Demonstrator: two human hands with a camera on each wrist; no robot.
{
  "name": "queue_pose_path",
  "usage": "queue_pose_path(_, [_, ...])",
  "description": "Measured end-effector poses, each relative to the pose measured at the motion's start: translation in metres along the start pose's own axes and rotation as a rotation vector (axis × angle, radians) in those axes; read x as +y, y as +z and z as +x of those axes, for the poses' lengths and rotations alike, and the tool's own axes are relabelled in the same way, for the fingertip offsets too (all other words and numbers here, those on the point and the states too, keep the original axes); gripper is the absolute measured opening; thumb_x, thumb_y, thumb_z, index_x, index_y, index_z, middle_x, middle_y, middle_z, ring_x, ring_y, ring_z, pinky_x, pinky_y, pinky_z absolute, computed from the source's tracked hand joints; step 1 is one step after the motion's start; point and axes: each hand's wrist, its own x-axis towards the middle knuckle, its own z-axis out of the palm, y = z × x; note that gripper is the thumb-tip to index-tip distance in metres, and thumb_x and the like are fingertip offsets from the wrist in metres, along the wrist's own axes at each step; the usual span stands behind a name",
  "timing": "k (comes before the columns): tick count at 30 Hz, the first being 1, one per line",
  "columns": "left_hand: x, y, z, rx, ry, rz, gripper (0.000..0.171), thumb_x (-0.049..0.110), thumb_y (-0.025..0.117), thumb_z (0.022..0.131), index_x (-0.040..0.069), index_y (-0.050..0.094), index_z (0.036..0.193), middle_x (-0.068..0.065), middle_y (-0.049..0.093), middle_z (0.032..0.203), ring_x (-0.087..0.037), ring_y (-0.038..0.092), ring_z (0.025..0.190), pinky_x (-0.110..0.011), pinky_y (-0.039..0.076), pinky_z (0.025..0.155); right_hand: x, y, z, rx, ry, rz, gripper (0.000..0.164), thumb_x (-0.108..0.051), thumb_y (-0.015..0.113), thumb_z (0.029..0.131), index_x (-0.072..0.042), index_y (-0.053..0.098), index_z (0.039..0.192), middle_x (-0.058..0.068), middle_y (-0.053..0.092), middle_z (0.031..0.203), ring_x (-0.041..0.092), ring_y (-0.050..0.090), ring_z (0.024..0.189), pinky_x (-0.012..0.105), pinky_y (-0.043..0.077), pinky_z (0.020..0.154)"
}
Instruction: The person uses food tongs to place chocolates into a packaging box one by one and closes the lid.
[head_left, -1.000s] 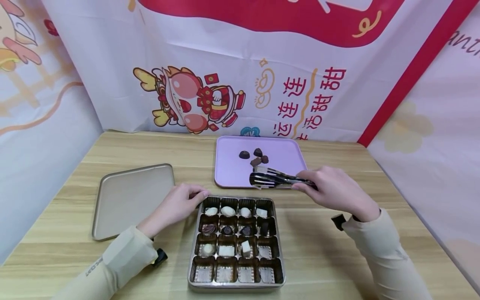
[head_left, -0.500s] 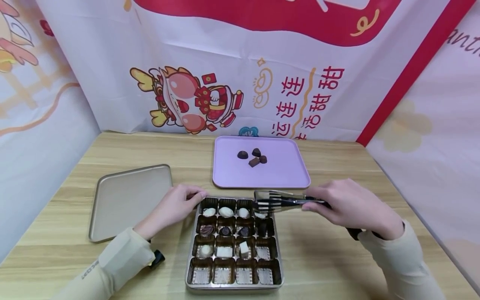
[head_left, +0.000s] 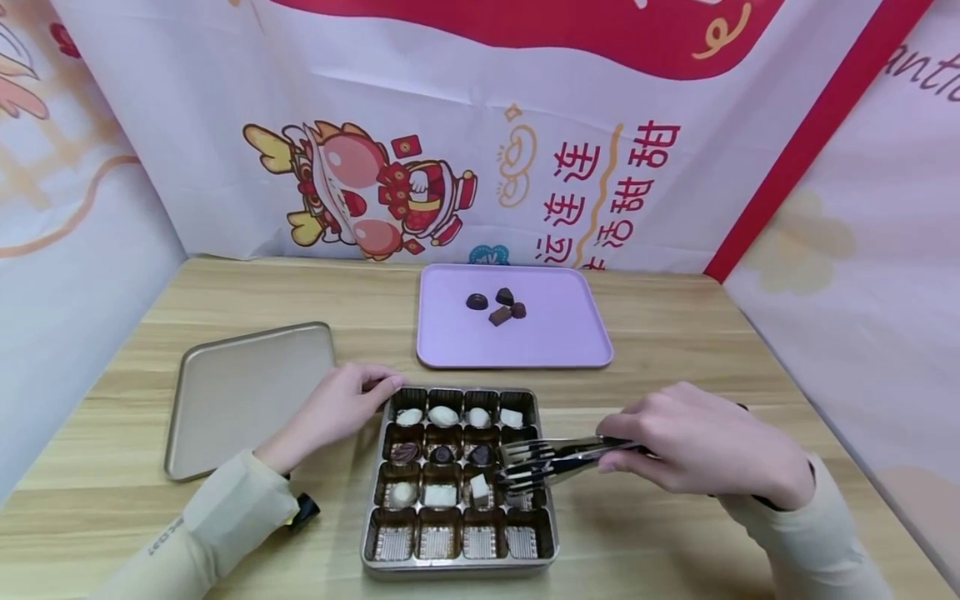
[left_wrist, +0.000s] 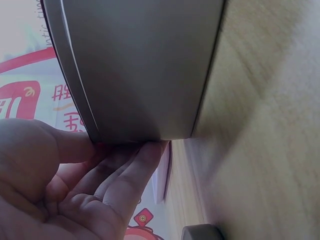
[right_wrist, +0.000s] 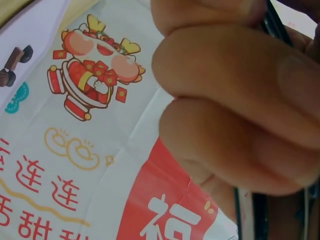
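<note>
A metal box (head_left: pixel 459 569) with a gold insert of square compartments stands at the front middle of the table. White and dark chocolates lie in its upper rows; the nearest row holds none. My left hand (head_left: pixel 341 410) holds the box at its far left corner, and in the left wrist view its thumb and fingers (left_wrist: pixel 132 180) touch the corner. My right hand (head_left: pixel 693 442) grips black tongs (head_left: pixel 570 458) with slotted heads. Those heads hover over the right column, around the second and third rows, partly hiding it. Whether anything lies between them I cannot tell.
Behind the box lies a lilac tray (head_left: pixel 547 333) with several dark chocolates (head_left: pixel 499 316) grouped on it. A beige metal lid or tray (head_left: pixel 247 392) sits at the left. A printed cloth (head_left: pixel 435 75) hangs behind the table.
The tongs in my right hand have come from the lilac tray's front edge toward me, over the right side of the box. My left hand stays at the box corner.
</note>
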Motion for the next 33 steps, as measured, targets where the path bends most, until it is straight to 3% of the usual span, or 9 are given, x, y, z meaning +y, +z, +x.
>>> queue_pose_path(6, [0.001, -0.001, 0.0, -0.009, -0.01, -0.002, 0.03, 0.027, 0.053, 0.098, 0.006, 0.066, 0.115, -0.012, 0.062, 0.118, -0.017, 0.046, 0.057, -0.039, 0.044, 0.081, 0.0, 0.002, 0.0, -0.013, -0.002, -0.01, 0.031, -0.04, 0.063, 0.091, -0.029, 0.04, 0.073, -0.021, 0.023, 0.063, -0.004, 0.024, 0.049, 0.013, 0.024, 0.045])
queue_pose_path(10, [0.001, -0.001, 0.0, -0.006, -0.008, 0.001, 0.031, 0.028, 0.054, 0.098, 0.006, 0.066, 0.116, -0.012, 0.062, 0.118, -0.017, 0.046, 0.058, -0.04, 0.044, 0.082, 0.002, 0.003, -0.001, -0.021, 0.0, -0.024, 0.031, -0.043, 0.06, 0.092, -0.029, 0.04, 0.072, -0.021, 0.023, 0.062, -0.004, 0.024, 0.049, 0.014, 0.024, 0.044])
queue_pose_path(15, [0.002, -0.001, 0.0, 0.007, 0.004, 0.005, 0.031, 0.029, 0.054, 0.098, 0.007, 0.067, 0.115, -0.012, 0.062, 0.118, -0.023, 0.06, 0.08, -0.044, 0.043, 0.088, 0.002, 0.002, -0.001, -0.024, 0.013, -0.033, 0.032, -0.045, 0.059, 0.092, -0.029, 0.04, 0.072, -0.021, 0.022, 0.061, -0.004, 0.024, 0.048, 0.014, 0.024, 0.044])
queue_pose_path(27, [0.001, -0.003, 0.0, 0.009, 0.008, 0.017, 0.03, 0.029, 0.054, 0.098, 0.008, 0.067, 0.114, -0.012, 0.062, 0.119, -0.024, 0.06, 0.1, -0.046, 0.041, 0.092, 0.003, -0.001, 0.0, -0.04, 0.059, -0.029, 0.029, -0.044, 0.064, 0.089, -0.03, 0.043, 0.075, -0.022, 0.025, 0.06, -0.005, 0.029, 0.048, 0.016, 0.029, 0.044])
queue_pose_path(33, [0.001, -0.001, 0.0, 0.002, 0.01, 0.015, 0.029, 0.028, 0.054, 0.098, 0.007, 0.067, 0.114, -0.013, 0.062, 0.119, -0.026, 0.06, 0.101, -0.047, 0.041, 0.092, 0.021, 0.0, -0.003, -0.031, 0.193, 0.016, 0.016, -0.043, 0.062, 0.091, -0.029, 0.056, 0.087, -0.022, 0.038, 0.062, -0.005, 0.039, 0.052, 0.017, 0.037, 0.051])
